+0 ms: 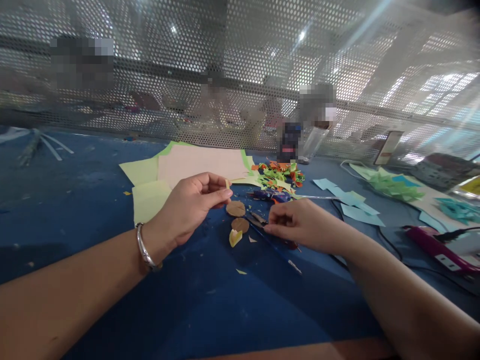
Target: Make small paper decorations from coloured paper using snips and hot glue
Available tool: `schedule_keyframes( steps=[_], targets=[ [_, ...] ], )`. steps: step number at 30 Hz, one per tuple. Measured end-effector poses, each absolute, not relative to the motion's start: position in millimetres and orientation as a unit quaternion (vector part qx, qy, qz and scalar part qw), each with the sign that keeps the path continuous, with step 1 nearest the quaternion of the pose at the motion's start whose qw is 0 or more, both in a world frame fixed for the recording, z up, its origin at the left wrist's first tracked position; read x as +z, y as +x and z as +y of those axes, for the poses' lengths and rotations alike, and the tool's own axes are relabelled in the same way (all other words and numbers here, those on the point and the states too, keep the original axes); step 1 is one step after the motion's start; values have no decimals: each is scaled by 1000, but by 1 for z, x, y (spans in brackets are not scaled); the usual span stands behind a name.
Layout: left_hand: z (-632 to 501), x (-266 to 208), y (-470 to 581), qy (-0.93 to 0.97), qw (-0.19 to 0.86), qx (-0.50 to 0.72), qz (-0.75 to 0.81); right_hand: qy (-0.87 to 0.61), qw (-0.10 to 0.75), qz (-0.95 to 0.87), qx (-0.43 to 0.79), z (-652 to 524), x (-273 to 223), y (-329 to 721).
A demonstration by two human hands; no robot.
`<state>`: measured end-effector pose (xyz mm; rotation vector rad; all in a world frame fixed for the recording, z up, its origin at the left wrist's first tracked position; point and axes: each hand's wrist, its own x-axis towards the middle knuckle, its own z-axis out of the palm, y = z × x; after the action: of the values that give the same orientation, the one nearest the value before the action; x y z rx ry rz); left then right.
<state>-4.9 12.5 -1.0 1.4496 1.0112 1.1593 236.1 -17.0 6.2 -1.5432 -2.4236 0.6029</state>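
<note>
My left hand pinches a small yellow paper strip between thumb and fingers. Curled closed, my right hand has its fingertips on a pair of scissors lying low over the table; part of the scissors is hidden under the hand. Between my hands lie a brown disc and a second brown disc. A folded yellow paper piece touches the nearer disc. A slim blue pen lies slantwise beside the scissors. Behind my right hand rests a blue glue gun with a clear glue stick.
Sheets of pink paper and yellow-green paper lie at the back. Beyond the glue gun is a heap of orange and green paper scraps. Light-blue paper pieces, cables and a magenta power strip occupy the right. A perforated screen stands behind.
</note>
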Motion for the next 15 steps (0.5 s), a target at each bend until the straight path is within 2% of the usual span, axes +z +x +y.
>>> schedule_keyframes(
  steps=[5, 15],
  targets=[
    [11, -4, -5, 631, 482, 462, 395, -525, 31, -839, 141, -29, 3, 223],
    [12, -4, -6, 657, 446, 462, 394, -599, -5, -798, 64, -37, 1, 209]
  ],
)
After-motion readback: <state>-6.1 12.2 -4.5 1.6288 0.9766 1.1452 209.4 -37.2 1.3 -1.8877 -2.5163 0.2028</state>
